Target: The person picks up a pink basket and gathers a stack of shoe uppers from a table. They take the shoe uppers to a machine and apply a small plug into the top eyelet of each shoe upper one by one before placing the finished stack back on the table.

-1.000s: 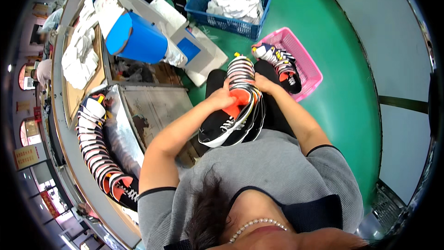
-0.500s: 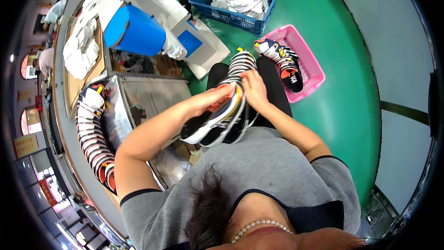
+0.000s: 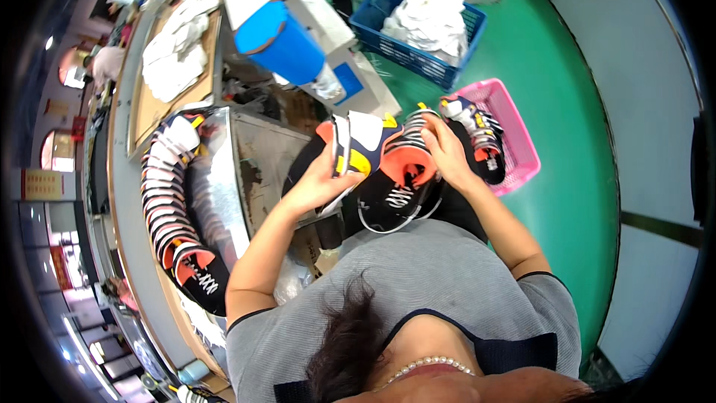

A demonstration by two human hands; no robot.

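1. A shoe upper (image 3: 356,151), in white, navy, orange and yellow, is gripped by the left hand (image 3: 322,183), whose fingers are closed around its near edge; it is held above the lap, just left of the lap stack.
2. The right hand (image 3: 446,151) is laid on the lap stack of uppers (image 3: 399,190), with its fingers curled over the far end of the top orange piece, which appears to be pinched.
3. The lap stack is rested on the seated person's dark trousers, in the middle of the scene.
4. A pink basket (image 3: 518,142) is seen on the green floor (image 3: 589,201) to the right, just beside the right hand, and a few more uppers (image 3: 477,130) are held in it.
5. A blue crate (image 3: 388,37) filled with white pieces (image 3: 432,19) is placed farther off, beyond the basket.
6. A long curved row of uppers (image 3: 171,209) is lined up on the metal work table (image 3: 253,164) at the left.
7. A blue-and-white machine (image 3: 287,37) is positioned at the far side of that table.
8. White material (image 3: 175,60) is piled on a wooden surface at the far left.
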